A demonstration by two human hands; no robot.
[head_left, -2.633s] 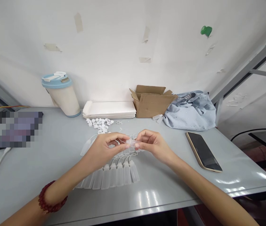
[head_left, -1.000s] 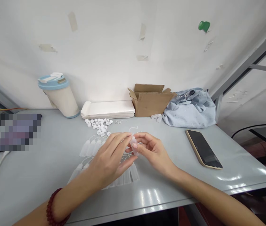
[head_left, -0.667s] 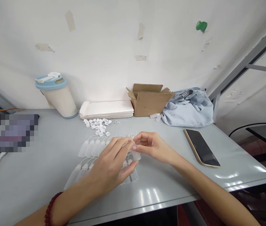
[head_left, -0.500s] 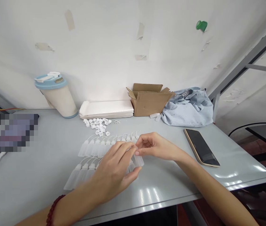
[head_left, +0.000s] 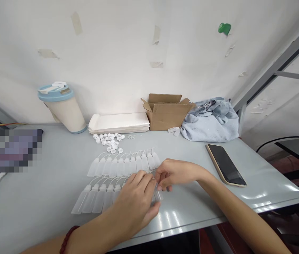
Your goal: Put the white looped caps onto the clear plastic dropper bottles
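Two rows of small translucent plastic bottles lie on the grey table, each visible neck trailing a thin white string. The back row (head_left: 117, 165) shows whole, while my left hand (head_left: 136, 199) hides part of the front row (head_left: 93, 199). At that row's right end, my left hand's thumb and fingers close round a small plastic bottle (head_left: 158, 194), partly covered. My right hand (head_left: 172, 173) meets the left fingertips at this bottle's neck end, its fingers curled in a pinch. What lies between those fingertips is hidden. Loose white caps (head_left: 111, 141) are heaped behind the rows.
Along the wall stand a blue-lidded cup (head_left: 63, 109), a stack of white envelopes (head_left: 119, 122), an open cardboard box (head_left: 167, 114) and a pale blue cloth bag (head_left: 210, 121). A phone (head_left: 226, 164) lies right; a blurred device (head_left: 15, 150) with a cable lies left.
Both hands have moved down toward the front row, bringing the held bottle to its right end. More of the back row is now uncovered.
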